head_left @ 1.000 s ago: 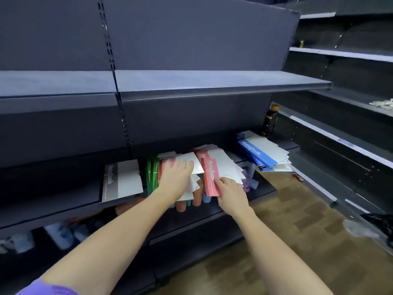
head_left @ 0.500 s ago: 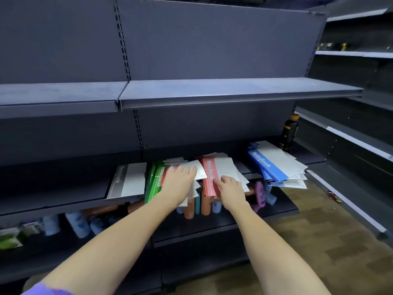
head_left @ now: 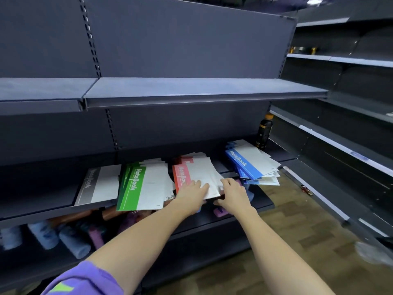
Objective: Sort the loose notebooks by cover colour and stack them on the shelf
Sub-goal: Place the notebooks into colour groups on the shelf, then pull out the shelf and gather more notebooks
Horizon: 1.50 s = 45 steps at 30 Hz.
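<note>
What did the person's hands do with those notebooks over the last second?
The left hand left the mixed pile beside the green notebooks, now uncovered, and moved right onto the red stack. The right hand stayed at that stack's front right corner, thumb beneath the edge. The grey notebook and blue stack lie as before.

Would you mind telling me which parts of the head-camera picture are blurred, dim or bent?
Head view: wide-angle lens bows the upper shelf and side racks; notebook stacks, e.g. the green notebooks, are lit and fairly sharp; the bottles below lie in shadow and smeared; both hands slightly soft.
</note>
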Each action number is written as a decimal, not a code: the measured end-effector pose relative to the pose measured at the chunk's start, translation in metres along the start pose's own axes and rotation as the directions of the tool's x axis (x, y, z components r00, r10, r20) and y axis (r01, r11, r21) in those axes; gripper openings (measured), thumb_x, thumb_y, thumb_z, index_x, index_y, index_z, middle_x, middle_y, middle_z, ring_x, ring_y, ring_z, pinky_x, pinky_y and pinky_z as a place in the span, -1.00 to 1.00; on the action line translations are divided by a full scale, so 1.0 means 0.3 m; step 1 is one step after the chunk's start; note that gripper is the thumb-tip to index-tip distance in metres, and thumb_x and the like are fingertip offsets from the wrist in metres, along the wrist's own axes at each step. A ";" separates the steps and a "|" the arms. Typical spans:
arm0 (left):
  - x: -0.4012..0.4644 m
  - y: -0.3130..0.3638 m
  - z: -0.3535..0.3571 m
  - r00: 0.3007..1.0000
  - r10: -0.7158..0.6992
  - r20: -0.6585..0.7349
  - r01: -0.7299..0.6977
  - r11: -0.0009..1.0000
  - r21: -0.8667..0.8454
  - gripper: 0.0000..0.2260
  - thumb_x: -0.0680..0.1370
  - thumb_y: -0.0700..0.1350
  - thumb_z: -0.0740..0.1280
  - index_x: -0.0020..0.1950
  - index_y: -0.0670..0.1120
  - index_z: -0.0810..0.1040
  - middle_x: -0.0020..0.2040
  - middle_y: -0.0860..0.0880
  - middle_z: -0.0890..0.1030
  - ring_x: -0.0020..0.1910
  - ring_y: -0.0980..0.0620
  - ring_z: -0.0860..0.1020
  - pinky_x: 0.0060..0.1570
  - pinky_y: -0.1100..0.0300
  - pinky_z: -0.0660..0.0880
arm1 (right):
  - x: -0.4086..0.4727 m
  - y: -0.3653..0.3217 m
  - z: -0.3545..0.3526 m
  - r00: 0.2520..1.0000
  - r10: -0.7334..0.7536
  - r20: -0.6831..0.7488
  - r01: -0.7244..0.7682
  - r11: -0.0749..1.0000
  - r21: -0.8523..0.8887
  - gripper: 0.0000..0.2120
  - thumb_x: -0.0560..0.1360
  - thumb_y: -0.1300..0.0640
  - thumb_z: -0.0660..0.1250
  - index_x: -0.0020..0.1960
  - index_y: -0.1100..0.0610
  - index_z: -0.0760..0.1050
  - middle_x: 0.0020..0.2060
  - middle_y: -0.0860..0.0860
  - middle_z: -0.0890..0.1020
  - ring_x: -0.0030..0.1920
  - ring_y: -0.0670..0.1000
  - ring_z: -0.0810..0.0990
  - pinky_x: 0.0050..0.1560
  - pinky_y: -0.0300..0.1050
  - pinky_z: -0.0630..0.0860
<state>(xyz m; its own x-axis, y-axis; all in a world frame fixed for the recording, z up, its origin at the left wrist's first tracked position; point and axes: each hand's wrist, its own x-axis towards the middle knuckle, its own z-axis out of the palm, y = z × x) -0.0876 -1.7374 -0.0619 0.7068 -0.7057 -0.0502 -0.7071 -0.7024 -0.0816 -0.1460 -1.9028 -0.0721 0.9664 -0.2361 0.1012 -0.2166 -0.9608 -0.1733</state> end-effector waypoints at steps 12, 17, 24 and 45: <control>0.111 -0.017 0.060 0.998 -0.055 -0.007 0.054 0.994 -0.097 -0.27 0.60 0.02 0.33 0.62 -0.09 -0.01 0.62 -0.17 0.03 0.58 -0.22 0.03 0.54 -0.08 0.05 | -0.014 -0.017 -0.010 0.999 -0.031 0.021 0.031 1.000 0.000 -0.31 0.44 -0.10 0.48 0.46 0.09 0.31 0.41 0.04 0.41 0.35 0.10 0.42 0.31 0.00 0.37; 0.067 -0.098 0.038 0.992 -0.045 -0.118 0.028 0.990 -0.135 -0.30 0.53 0.11 0.38 0.57 -0.07 0.17 0.54 -0.11 0.27 0.49 -0.15 0.23 0.47 0.00 0.19 | 0.044 -0.066 -0.036 0.995 -0.096 0.039 0.097 0.995 -0.022 -0.27 0.42 -0.09 0.50 0.48 0.10 0.29 0.43 0.05 0.39 0.39 0.10 0.38 0.35 0.02 0.35; -0.153 -0.362 -0.093 0.977 -0.183 -0.108 0.130 0.916 -0.380 -0.42 0.60 0.07 0.32 0.57 -0.04 0.24 0.50 -0.05 0.38 0.46 -0.07 0.35 0.38 0.00 0.36 | 0.059 -0.320 -0.047 0.981 -0.191 0.034 0.189 0.981 0.040 -0.32 0.49 -0.12 0.42 0.49 0.12 0.30 0.37 0.06 0.43 0.37 0.11 0.39 0.36 0.02 0.34; -1.684 -1.358 0.143 0.697 -0.712 -0.090 0.703 0.702 -0.110 -0.43 0.62 0.25 0.11 0.54 -0.03 0.30 0.46 -0.04 0.41 0.44 -0.07 0.32 0.40 -0.02 0.25 | -0.285 -1.979 0.278 0.757 -0.646 0.096 0.608 0.751 0.258 -0.39 0.62 -0.17 0.22 0.55 0.11 0.24 0.49 0.06 0.34 0.46 0.11 0.31 0.43 0.06 0.30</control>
<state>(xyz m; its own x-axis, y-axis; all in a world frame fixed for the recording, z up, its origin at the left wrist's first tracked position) -0.1557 -1.0906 -0.0459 0.9937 -0.0003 0.1123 -0.0022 -0.9999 0.0165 -0.0885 -1.3001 -0.0595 0.8851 0.4557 0.0946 0.4604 -0.8277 -0.3210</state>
